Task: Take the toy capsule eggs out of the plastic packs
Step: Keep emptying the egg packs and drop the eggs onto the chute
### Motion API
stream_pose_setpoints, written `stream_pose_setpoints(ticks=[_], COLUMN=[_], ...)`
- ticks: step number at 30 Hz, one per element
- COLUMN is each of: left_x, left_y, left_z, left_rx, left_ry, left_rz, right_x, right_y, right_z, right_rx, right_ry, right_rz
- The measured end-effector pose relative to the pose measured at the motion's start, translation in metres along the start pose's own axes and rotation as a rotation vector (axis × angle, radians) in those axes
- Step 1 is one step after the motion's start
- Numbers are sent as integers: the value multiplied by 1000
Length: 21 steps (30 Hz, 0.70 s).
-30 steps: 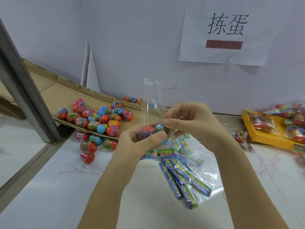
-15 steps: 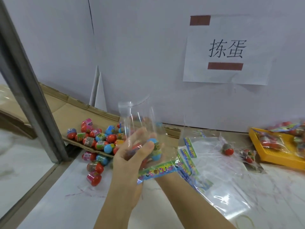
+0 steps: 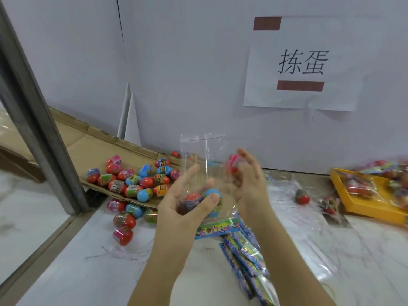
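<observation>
Two capsule eggs, a red egg [image 3: 192,198] and a blue egg [image 3: 212,193], sit at the bottom of the clear pack [image 3: 198,155]. The left hand [image 3: 187,208] holds this pack upright with its open mouth at the top. Its grip is closed around the lower part of the pack: the thumb lies across the front film, just over the two eggs, and the fingers cup the back. Held this way, the eggs stay bunched low and the mouth stays free, probably so the other hand can reach in.

The right hand [image 3: 249,184] is just beside the pack's upper right edge, its fingers curled around a pink egg [image 3: 233,164] that is wholly outside the film. That grip is blurred, so the exact finger placing cannot be read.

A pile of loose eggs [image 3: 136,182] lies to the left, part on a flattened cardboard sheet [image 3: 88,146] and part on the desk [image 3: 88,272], which looks like the drop spot for the pink egg. Flat empty packs [image 3: 242,255] lie on the desk under the forearms. A yellow tray [image 3: 353,202] of unopened packs stands well apart on the right, so much of the task seems left.
</observation>
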<state>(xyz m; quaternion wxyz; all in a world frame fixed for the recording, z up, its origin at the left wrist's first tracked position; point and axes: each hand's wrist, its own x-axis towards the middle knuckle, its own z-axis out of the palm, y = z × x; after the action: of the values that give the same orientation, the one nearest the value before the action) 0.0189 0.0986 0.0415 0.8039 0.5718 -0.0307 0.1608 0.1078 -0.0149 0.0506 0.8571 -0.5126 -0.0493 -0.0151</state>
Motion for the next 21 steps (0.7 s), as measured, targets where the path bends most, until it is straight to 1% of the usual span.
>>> stream_pose_setpoints(ticks=[1, 2, 3, 4, 6, 7, 9, 11, 14, 17, 21], left_x=[-1, -2, -2, -3, -4, -4, -6, -7, -8, -9, -11], left_y=[-1, -3, -4, -5, -6, -6, -6, -6, -5, -2, -3], left_z=[0, 1, 2, 3, 5, 7, 10, 12, 11, 11, 16], left_rx=[35, 72, 101, 115, 118, 112, 110, 134, 153, 177, 133], left_ry=[-10, -15, -23, -35, -64, -81, -120, -156, -225, -254, -228], left_rz=[5, 9, 13, 9, 7, 8, 10, 19, 29, 33, 56], right_x=[-3, -7, -11, -16, -29, -35, -43, -45, -50, -54, -55], right_y=[-14, -33, -52, -68, -89, -95, -100, -99, -98, -98, -96], right_z=[-5, -12, -17, -22, -27, -28, -27, -24, -18, -15, -7], right_rx=[90, 107, 86, 20, -215, -369, -683, -884, -1011, -1043, -1052], right_ry=[30, 7, -39, -122, -275, -308, -313, -255, -252, -277, -345], right_rz=[-68, -155, -251, -343, -459, -509, -600, -657, -670, -597, -484])
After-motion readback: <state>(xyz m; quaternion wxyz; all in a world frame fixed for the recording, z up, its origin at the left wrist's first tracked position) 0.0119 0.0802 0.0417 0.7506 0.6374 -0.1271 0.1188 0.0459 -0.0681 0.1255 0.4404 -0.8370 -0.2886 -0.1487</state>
